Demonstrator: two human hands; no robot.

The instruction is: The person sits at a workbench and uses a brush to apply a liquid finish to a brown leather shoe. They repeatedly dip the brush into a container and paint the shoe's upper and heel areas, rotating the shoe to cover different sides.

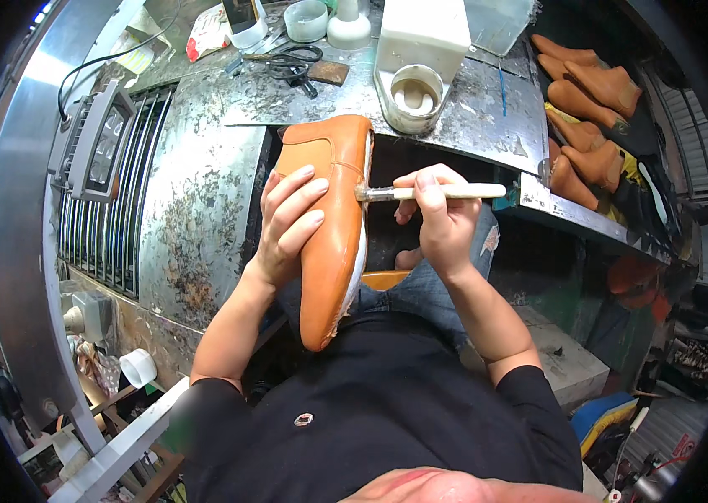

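Here we judge the tan leather boot stiff but slick, best held mid-side, as the left hand clasps it, the right hand pinching a pale-handled brush.

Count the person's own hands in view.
2: the left hand grips the tan shoe from its left side; the right hand, right of the shoe, holds a brush against it. Neither is fully hidden.
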